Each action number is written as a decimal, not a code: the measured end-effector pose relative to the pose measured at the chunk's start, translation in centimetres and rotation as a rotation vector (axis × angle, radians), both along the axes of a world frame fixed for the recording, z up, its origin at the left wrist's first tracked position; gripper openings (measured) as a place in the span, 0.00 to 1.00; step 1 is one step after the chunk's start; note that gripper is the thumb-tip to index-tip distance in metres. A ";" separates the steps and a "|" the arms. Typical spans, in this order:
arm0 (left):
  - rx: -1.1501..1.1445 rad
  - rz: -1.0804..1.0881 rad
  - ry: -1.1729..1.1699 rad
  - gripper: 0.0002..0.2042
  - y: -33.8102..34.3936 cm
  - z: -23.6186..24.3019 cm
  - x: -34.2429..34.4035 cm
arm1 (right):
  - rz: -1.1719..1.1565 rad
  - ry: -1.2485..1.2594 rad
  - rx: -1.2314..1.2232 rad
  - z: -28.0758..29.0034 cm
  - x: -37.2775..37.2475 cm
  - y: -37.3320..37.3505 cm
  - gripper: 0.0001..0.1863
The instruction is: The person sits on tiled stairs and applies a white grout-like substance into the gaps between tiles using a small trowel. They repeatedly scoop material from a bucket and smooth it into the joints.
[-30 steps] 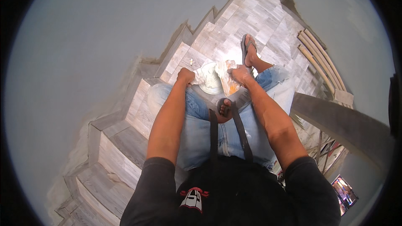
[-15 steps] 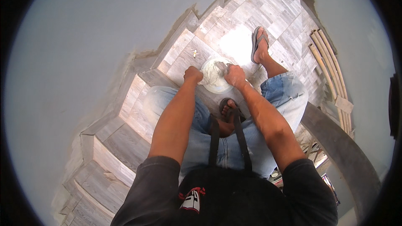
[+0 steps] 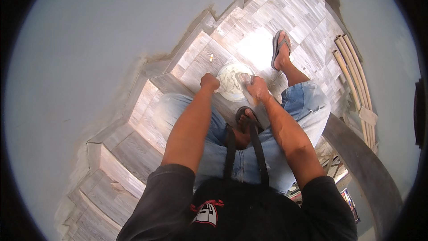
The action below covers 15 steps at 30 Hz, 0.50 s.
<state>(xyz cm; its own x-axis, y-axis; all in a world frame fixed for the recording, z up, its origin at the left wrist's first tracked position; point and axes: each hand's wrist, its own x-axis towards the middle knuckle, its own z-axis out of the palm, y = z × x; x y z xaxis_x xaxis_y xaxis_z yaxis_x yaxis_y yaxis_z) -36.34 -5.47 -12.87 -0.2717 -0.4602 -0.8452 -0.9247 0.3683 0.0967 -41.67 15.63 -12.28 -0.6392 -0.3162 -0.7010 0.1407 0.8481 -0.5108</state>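
One bucket (image 3: 233, 99) holds white paste (image 3: 230, 81). Right hand (image 3: 257, 88) clasps a flat tool (image 3: 244, 81); left hand (image 3: 209, 82), at the rim: grip unclear.

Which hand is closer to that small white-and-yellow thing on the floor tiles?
The left. The left hand is just below the small white-and-yellow thing in the picture; the right hand is farther off, to its lower right, at the white bucket's right side.

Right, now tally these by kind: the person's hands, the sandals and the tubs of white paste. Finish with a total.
Hands, left hand and right hand: 2
Sandals: 2
Tub of white paste: 1
Total: 5
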 end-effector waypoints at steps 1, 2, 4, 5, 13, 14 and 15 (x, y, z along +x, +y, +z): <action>-0.036 -0.053 0.016 0.16 0.4 0.3 -0.1 | 0.015 0.017 0.041 -0.6 0.2 0.1 0.20; -0.073 -0.106 0.031 0.15 0.7 0.6 -0.1 | -0.057 -0.017 -0.023 -1.2 0.3 0.5 0.21; -0.125 -0.132 0.030 0.14 0.8 0.9 0.2 | -0.196 -0.092 -0.154 -1.5 0.6 1.1 0.23; -0.152 -0.147 0.029 0.14 0.8 1.0 0.3 | -0.284 -0.142 -0.171 -1.8 0.5 1.3 0.24; -0.108 -0.433 -0.117 0.17 0.8 6.7 -1.6 | -0.908 -0.372 -0.609 2.5 -1.7 0.7 0.27; -0.130 -0.443 -0.086 0.18 0.5 7.8 -2.4 | -0.931 -0.376 -0.661 1.7 -2.0 0.6 0.28; -0.151 -0.453 -0.057 0.18 0.1 9.0 -3.0 | -0.954 -0.381 -0.712 1.3 -2.0 0.6 0.28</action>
